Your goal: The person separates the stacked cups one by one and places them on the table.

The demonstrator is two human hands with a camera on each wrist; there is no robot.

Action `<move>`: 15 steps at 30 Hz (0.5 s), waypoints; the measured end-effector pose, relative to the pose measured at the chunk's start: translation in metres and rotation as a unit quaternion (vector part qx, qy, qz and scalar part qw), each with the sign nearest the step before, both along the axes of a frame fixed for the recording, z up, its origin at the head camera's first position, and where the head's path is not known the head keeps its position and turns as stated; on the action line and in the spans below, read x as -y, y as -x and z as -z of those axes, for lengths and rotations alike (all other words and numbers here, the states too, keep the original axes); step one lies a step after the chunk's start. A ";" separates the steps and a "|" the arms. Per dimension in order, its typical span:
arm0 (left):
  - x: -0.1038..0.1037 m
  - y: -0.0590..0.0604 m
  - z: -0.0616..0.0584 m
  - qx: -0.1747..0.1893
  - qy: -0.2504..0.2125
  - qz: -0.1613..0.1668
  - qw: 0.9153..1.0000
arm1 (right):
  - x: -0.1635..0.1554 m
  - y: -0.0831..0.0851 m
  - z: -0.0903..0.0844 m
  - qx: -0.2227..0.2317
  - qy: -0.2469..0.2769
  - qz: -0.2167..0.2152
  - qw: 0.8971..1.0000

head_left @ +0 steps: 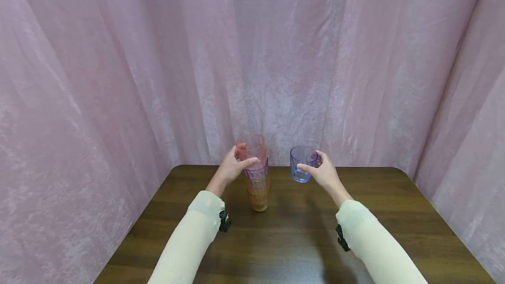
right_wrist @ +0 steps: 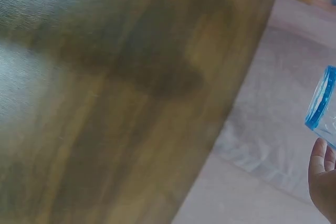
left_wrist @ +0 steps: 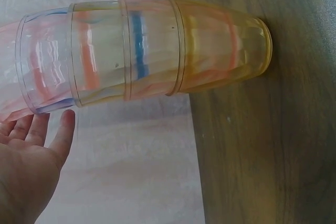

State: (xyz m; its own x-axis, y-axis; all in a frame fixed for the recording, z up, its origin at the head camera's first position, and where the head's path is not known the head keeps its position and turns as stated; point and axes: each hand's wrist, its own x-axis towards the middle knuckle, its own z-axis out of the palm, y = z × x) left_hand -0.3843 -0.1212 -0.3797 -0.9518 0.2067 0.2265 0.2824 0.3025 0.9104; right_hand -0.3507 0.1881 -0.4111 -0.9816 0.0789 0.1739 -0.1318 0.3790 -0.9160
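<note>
A tall stack of nested clear plastic cups stands upright on the brown wooden table (head_left: 276, 240). Its bottom is a yellow cup (left_wrist: 226, 45), with orange and yellowish cups above, then a purple-rimmed cup (head_left: 256, 172) and a pink-red cup (head_left: 251, 146) on top. Around that pink-red cup my left hand (head_left: 232, 166) curls its thumb and fingers, thumb on the near side. To the right of the stack, my right hand (head_left: 326, 173) grips a blue cup (head_left: 301, 177), upright with its rim upward, raised above the tabletop. Only the blue base and lower wall show in the right wrist view.
Pink velvet curtains (head_left: 284, 56) hang behind the table and along both sides, close to its back edge. Shadows of the right arm fall across the tabletop. A dark wrist camera (head_left: 224, 221) sits on the left sleeve, another (head_left: 342, 237) on the right.
</note>
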 end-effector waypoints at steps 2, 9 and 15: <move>0.000 -0.001 0.000 -0.001 0.002 0.000 1.000 | 0.000 -0.002 0.007 0.009 -0.004 0.004 1.000; 0.002 -0.005 -0.003 -0.006 -0.004 0.001 1.000 | 0.002 -0.011 0.034 0.045 -0.003 -0.005 0.999; 0.004 -0.006 -0.003 -0.003 -0.008 0.005 1.000 | 0.001 -0.017 0.055 0.064 -0.001 -0.010 0.998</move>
